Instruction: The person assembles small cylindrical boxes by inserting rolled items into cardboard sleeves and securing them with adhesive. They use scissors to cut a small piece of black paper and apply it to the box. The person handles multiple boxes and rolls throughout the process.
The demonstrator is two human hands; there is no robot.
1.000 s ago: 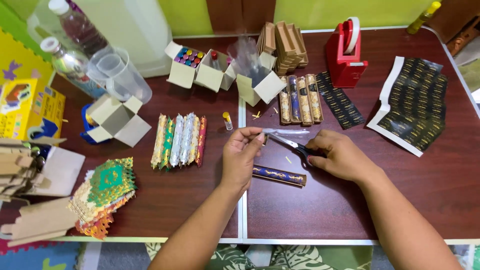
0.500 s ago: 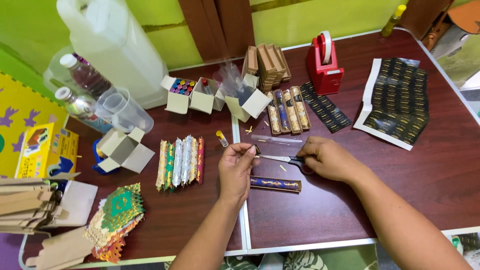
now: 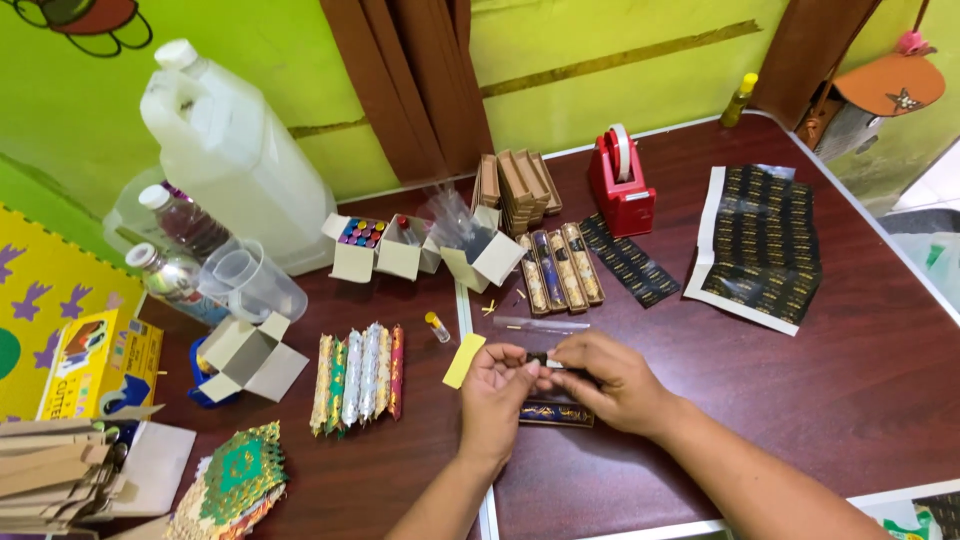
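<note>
Both hands are meeting over the middle of the dark red desk [image 3: 800, 400]. The left hand [image 3: 497, 385] and the right hand [image 3: 612, 380] are each pinching, in a narrow grip, 1 end of a small dark piece [image 3: 541, 359] held between the fingertips; what exactly it is cannot be told at this size. Just below the hands, touching the desk, a slim dark box with gold pattern [image 3: 556, 413] is lying flat, partly covered by the right hand. A yellow slip [image 3: 464, 360] is lying just beside the left hand, and a clear narrow tube [image 3: 540, 324] is lying just above the fingers.

Judging from the layout, the work is sitting somewhere in the middle: 3 finished patterned boxes [image 3: 560, 268] are lined up side by side behind the hands, and a row of wrapped sticks [image 3: 358, 376] is waiting to the left. A sheet of black-and-gold labels [image 3: 762, 245] and a red tape dispenser [image 3: 621, 185] are standing ready to the right, so more boxes seem left to make up.
</note>
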